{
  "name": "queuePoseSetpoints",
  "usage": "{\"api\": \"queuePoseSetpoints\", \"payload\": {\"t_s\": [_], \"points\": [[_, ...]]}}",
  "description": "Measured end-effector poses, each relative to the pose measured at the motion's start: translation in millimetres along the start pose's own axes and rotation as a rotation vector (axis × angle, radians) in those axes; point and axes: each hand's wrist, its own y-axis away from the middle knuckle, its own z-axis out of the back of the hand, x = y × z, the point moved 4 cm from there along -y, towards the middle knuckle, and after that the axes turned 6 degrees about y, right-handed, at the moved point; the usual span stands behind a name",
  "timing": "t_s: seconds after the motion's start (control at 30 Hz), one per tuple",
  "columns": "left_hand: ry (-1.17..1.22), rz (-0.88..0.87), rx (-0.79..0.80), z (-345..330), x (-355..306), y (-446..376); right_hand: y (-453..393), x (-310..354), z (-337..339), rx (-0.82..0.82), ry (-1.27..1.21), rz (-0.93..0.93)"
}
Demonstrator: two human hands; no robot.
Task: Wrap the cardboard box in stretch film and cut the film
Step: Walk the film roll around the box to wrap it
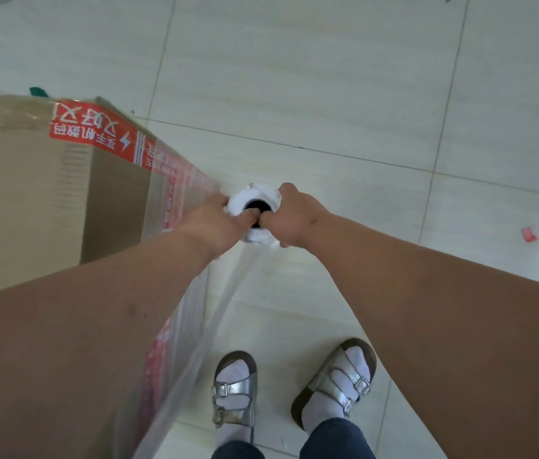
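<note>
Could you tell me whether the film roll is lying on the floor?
No, both the left hand and the right hand hold the film roll upright in the air beside the cardboard box.

Soft even daylight, slight blur, wide-angle edge distortion.

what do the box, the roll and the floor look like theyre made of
Box: matte brown corrugated cardboard, faint ribbing showing, red printed tape on top.
Roll: glossy clear plastic film, white where layered; dark hollow core, material unclear.
Floor: pale glazed tile, likely ceramic, with grout lines.
</note>
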Motion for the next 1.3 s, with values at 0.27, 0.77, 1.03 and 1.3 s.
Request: {"api": "queuePoseSetpoints", "payload": {"t_s": [0.27,0.77,1.03,1.3], "points": [[0.428,0.152,0.087,-2.4,-11.8,-14.8,-18.6,14.4,21.3,0.084,0.003,-0.064],[0.127,-0.105,0.070,76.8,-61.9,-70.0,-59.0,62.2,55.9,0.260,-0.656,-0.341],[1.160,0.585,0.224,46.8,-37.3,-72.6,-87.1,80.5,54.7,0.312,-0.447,-0.455],[0.880,0.523,0.145,54.1,-68.5,-77.9,-102.1,78.3,87.3,0.408,-0.271,-0.468]]}}
